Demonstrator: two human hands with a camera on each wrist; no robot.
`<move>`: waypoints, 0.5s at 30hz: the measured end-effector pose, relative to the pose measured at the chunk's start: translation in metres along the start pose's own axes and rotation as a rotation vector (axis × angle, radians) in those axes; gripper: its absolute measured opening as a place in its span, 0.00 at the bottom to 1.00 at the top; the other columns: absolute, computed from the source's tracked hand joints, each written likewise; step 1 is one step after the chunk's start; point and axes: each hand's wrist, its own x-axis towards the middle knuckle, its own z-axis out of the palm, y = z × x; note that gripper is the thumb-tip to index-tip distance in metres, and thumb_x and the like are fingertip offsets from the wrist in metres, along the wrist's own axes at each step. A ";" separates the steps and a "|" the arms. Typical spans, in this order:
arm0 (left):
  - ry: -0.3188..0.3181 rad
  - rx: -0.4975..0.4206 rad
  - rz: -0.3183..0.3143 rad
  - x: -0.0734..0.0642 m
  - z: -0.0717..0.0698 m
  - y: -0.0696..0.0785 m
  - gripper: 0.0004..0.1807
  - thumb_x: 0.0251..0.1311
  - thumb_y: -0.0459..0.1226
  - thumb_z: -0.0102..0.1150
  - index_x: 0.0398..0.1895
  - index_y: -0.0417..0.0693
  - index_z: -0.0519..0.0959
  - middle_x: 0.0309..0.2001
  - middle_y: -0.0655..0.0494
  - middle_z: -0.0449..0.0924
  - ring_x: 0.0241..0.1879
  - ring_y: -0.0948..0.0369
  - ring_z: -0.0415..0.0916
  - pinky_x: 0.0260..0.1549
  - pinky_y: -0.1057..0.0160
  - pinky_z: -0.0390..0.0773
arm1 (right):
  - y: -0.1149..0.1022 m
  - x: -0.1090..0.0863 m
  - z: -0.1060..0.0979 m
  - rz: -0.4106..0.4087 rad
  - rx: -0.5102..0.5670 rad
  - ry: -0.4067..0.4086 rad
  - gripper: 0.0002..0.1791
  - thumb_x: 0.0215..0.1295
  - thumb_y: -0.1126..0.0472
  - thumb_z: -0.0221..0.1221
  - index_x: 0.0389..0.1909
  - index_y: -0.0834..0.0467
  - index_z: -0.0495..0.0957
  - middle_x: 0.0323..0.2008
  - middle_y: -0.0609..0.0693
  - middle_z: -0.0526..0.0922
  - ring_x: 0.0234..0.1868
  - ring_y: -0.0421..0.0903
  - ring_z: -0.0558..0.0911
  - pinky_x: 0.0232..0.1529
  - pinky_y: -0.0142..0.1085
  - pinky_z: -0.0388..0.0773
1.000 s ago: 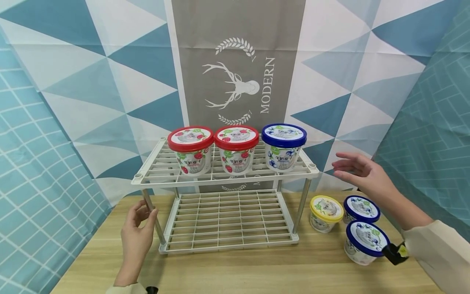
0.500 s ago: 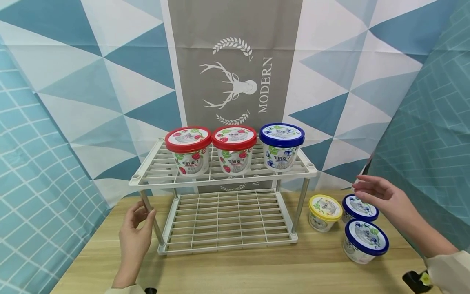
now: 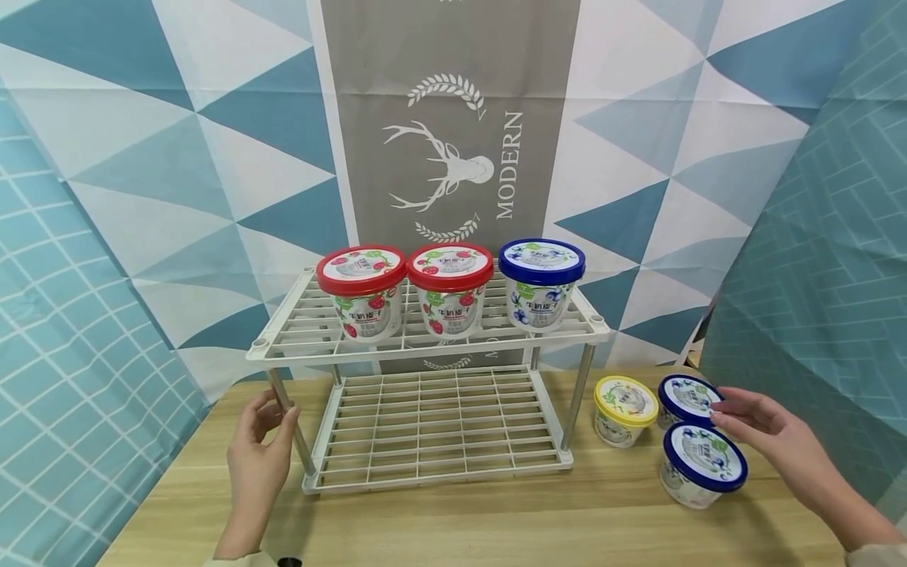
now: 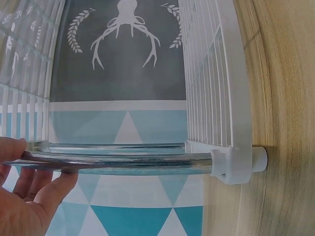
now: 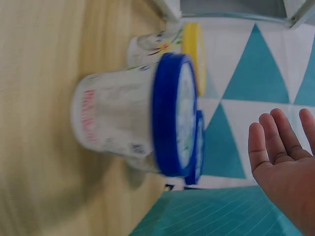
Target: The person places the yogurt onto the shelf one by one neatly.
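My left hand [image 3: 259, 465] holds the front left metal post [image 4: 123, 162] of a white two-tier rack [image 3: 446, 346], thumb on one side and fingers on the other. My right hand [image 3: 772, 433] holds nothing, its fingers extended beside the blue-lidded tubs at the right. In the head view, its fingertips overlap the lid edge of the rear blue-lidded tub [image 3: 687, 394]. The front blue-lidded tub [image 3: 697, 468] stands just left of that hand; the right wrist view shows its blurred side [image 5: 118, 110]. A yellow-lidded tub [image 3: 623, 417] stands nearest the rack.
On the top shelf stand two red-lidded tubs [image 3: 370, 311] side by side, with a blue-lidded tub [image 3: 542, 299] to their right. The lower shelf [image 3: 439, 425] is a bare grid. A patterned cloth [image 3: 623, 94] hangs behind the wooden table [image 3: 453, 528].
My right hand has come down and to the right, from beside the top shelf to the blue-lidded tubs. My left hand has stayed on the post, and the head view has shifted slightly.
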 end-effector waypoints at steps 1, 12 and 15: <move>0.000 -0.002 -0.001 0.000 0.000 0.000 0.21 0.57 0.32 0.62 0.54 0.41 0.73 0.32 0.81 0.71 0.33 0.85 0.69 0.30 0.87 0.69 | 0.004 -0.001 0.001 0.008 0.001 0.002 0.32 0.67 0.47 0.53 0.66 0.59 0.59 0.38 0.19 0.70 0.39 0.16 0.70 0.35 0.22 0.75; 0.008 -0.015 -0.011 0.000 0.001 0.000 0.20 0.57 0.32 0.62 0.54 0.42 0.73 0.31 0.82 0.71 0.32 0.84 0.69 0.29 0.87 0.71 | 0.033 -0.008 0.002 0.193 -0.031 -0.015 0.48 0.66 0.39 0.49 0.70 0.70 0.42 0.61 0.72 0.60 0.33 0.12 0.61 0.32 0.23 0.73; 0.008 -0.011 -0.013 0.000 0.001 0.000 0.20 0.57 0.32 0.62 0.54 0.41 0.73 0.30 0.83 0.71 0.32 0.85 0.69 0.29 0.87 0.70 | 0.040 -0.010 0.003 0.245 -0.026 -0.032 0.51 0.66 0.38 0.48 0.70 0.71 0.38 0.64 0.74 0.55 0.37 0.21 0.70 0.35 0.28 0.75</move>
